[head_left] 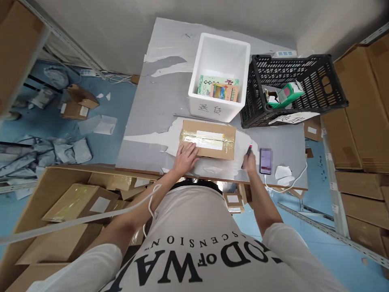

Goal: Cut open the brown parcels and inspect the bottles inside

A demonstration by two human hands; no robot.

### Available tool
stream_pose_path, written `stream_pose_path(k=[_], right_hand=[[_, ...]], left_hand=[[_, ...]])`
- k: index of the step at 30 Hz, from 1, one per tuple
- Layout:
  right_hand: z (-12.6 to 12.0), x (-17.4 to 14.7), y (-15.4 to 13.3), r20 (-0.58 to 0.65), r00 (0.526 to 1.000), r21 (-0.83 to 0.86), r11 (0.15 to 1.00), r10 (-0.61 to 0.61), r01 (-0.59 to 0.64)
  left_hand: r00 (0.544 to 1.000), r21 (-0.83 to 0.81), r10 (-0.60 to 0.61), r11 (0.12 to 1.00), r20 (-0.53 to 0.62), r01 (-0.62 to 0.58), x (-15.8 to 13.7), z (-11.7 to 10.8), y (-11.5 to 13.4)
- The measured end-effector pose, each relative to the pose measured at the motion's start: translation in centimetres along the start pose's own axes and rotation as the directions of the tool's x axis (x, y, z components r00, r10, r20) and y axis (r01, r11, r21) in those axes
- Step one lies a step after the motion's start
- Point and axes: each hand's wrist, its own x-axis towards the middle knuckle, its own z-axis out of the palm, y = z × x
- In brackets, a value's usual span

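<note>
A taped cardboard box (187, 126) with a white label lies in front of me on the table. My left hand (186, 158) rests on its near left edge, fingers stretched out over the tape and label. To the right of the box, apart from it, my right hand (250, 163) is closed round a slim black tool with a red end (249, 151); its exact kind is too small to make out. Close by on the right lies a phone (266, 161) with its screen lit and a white cable plugged in.
Behind the box stand a white foam box (219, 109) holding printed cards and a black plastic crate (331, 87) with a green carton (288, 95). Torn paper (284, 172) lies at the table's right. A large open carton (45, 190) full of boxes is at my left.
</note>
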Motion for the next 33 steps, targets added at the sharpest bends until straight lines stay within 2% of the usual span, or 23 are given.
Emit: stream_pose_path(k=[2, 3, 4, 5, 6, 8, 9, 10, 11, 15, 21, 25, 27, 30, 33], right_hand=[[-2.9, -0.4, -2.0, -0.046, 0.976, 0.187, 0.958, -0.214, 0.218], [-4.2, -0.8, -3.6, -0.057, 0.935, 0.255, 0.901, -0.349, 0.351], [-5.2, -1.4, -5.5, -0.037, 0.874, 0.268, 0.838, -0.484, 0.475], [-5.9, -2.0, -7.8, 0.026, 0.785, 0.227, 0.769, -0.619, 0.598], [-6.3, -2.6, -10.1, 0.107, 0.67, 0.168, 0.678, -0.735, 0.716], [-6.1, -3.6, -14.8, 0.296, 0.441, 0.097, 0.486, -0.847, 0.869], [-5.8, -3.9, -16.8, 0.387, 0.367, 0.068, 0.423, -0.846, 0.904], [-5.3, -4.0, -18.5, 0.463, 0.322, 0.03, 0.377, -0.826, 0.926], [-4.8, -4.0, -19.9, 0.526, 0.297, -0.014, 0.341, -0.797, 0.94], [-3.7, -3.1, -22.1, 0.632, 0.294, -0.208, 0.209, -0.717, 0.956], [-3.5, -2.9, -21.9, 0.623, 0.3, -0.361, 0.075, -0.723, 0.93], [-3.5, -3.4, -21.8, 0.641, 0.291, -0.389, 0.027, -0.711, 0.921], [-4.0, -3.0, -21.5, 0.655, 0.307, -0.411, 0.015, -0.69, 0.911], [-5.5, -2.0, -20.3, 0.673, 0.358, -0.454, 0.021, -0.647, 0.891], [-7.2, -1.1, -18.5, 0.668, 0.36, -0.447, 0.036, -0.651, 0.894]], left_hand=[[1.0, 0.014, -0.009, 1.0, 0.03, 0.009, -0.2, 0.0, 0.2], [0.999, 0.02, -0.017, 1.0, 0.042, 0.016, -0.2, -0.1, 0.3], [0.998, 0.027, -0.029, 0.999, 0.051, 0.027, -0.3, -0.1, 0.3], [0.997, 0.035, -0.043, 0.999, 0.057, 0.041, -0.3, -0.2, 0.4], [0.996, 0.043, -0.057, 0.998, 0.063, 0.054, -0.3, -0.3, 0.4], [0.994, 0.061, -0.077, 0.996, 0.077, 0.072, -0.2, -0.4, 0.5], [0.993, 0.069, -0.083, 0.995, 0.085, 0.077, -0.1, -0.4, 0.5], [0.992, 0.076, -0.087, 0.994, 0.095, 0.079, 0.0, -0.3, 0.6], [0.99, 0.083, -0.092, 0.993, 0.104, 0.083, 0.1, -0.3, 0.7], [0.986, 0.089, -0.123, 0.989, 0.108, 0.114, 0.3, 0.0, 0.9], [0.989, 0.07, -0.111, 0.992, 0.095, 0.104, -0.1, 0.4, 0.9], [0.989, 0.074, -0.105, 0.993, 0.108, 0.097, -0.2, 0.5, 0.6], [0.987, 0.071, -0.113, 0.992, 0.117, 0.106, -0.1, 0.5, 0.6], [0.984, 0.066, -0.126, 0.991, 0.129, 0.119, 0.1, 0.4, 0.6], [0.981, 0.061, -0.138, 0.99, 0.138, 0.131, 0.2, 0.4, 0.7]])
